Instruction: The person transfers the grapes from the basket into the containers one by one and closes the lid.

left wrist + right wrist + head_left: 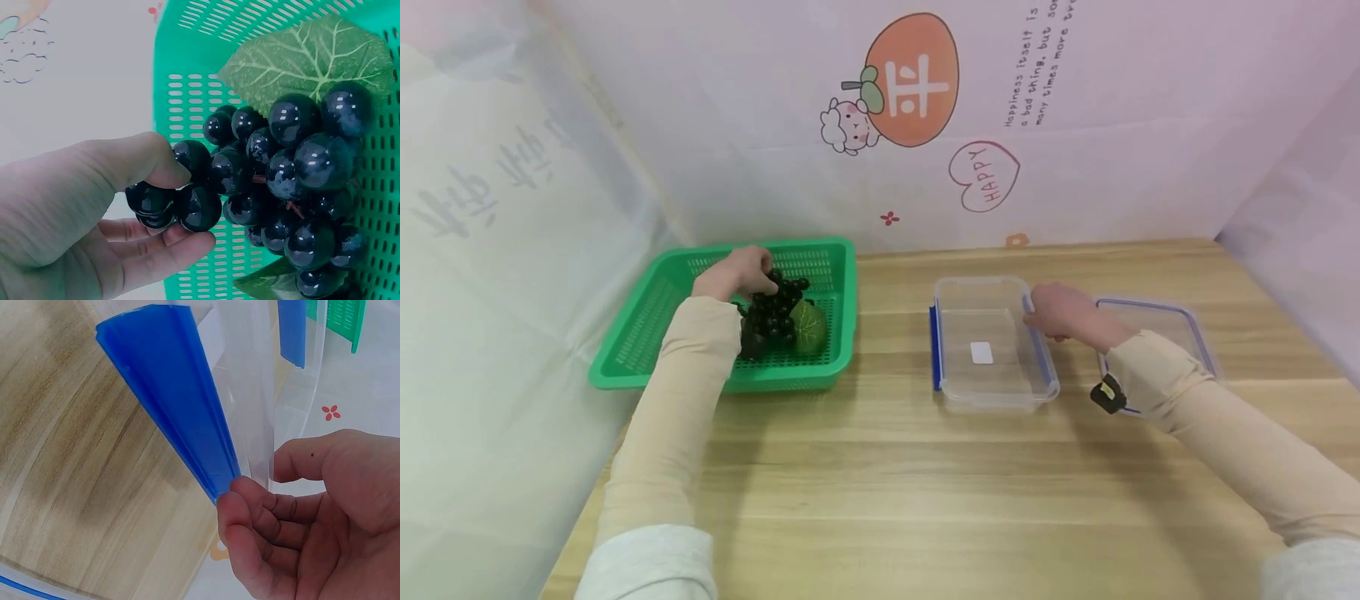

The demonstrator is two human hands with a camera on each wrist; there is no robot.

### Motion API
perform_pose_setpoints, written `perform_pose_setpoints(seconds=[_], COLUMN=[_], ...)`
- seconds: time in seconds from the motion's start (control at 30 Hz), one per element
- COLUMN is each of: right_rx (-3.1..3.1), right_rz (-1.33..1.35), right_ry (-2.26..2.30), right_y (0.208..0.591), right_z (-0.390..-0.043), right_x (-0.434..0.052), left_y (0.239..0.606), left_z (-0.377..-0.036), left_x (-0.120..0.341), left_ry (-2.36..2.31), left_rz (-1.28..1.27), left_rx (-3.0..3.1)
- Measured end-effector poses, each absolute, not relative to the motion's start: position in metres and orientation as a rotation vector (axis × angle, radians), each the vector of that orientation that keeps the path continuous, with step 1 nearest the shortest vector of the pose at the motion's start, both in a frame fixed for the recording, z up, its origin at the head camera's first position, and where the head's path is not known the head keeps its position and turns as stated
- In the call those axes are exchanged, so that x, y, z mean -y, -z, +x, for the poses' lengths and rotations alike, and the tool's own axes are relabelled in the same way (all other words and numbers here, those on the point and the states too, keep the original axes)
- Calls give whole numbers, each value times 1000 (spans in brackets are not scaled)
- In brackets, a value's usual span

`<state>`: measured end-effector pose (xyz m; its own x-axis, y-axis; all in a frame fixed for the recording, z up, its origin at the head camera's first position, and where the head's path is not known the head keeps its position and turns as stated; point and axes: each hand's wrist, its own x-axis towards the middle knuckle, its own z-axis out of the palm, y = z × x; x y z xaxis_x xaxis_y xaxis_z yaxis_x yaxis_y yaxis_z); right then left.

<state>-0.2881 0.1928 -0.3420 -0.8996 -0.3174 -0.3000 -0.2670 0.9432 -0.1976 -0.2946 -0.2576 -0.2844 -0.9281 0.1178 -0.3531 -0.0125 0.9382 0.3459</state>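
A bunch of dark grapes (294, 181) with green leaves lies in a green plastic basket (847, 333) on the left. My left hand (741, 273) reaches into that basket; in the left wrist view its thumb and curled fingers grip several grapes at one end of the bunch. To the right stands a clear plastic container (992, 333) with no lid on it, blue clips along its sides. At its right wall is my right hand (1063, 312). In the right wrist view, thumb and fingers pinch the wall beside a blue clip (178, 394).
A clear lid (1150, 312) with a blue seal lies right of the container, partly under my right forearm. A small black object (1107, 394) shows by my right sleeve. A printed white sheet (760, 125) rises behind the wooden table (880, 483).
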Motion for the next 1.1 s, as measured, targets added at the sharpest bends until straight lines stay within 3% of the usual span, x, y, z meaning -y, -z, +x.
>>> perform_pose_setpoints(seconds=[1.1], right_rx=[-2781], right_rz=[-437], right_ry=[171], right_y=[343], right_z=[-286], right_x=[-193], left_y=[244], left_z=[-286], left_x=[251], left_ry=[-468], left_rz=[205], left_rx=[-2934])
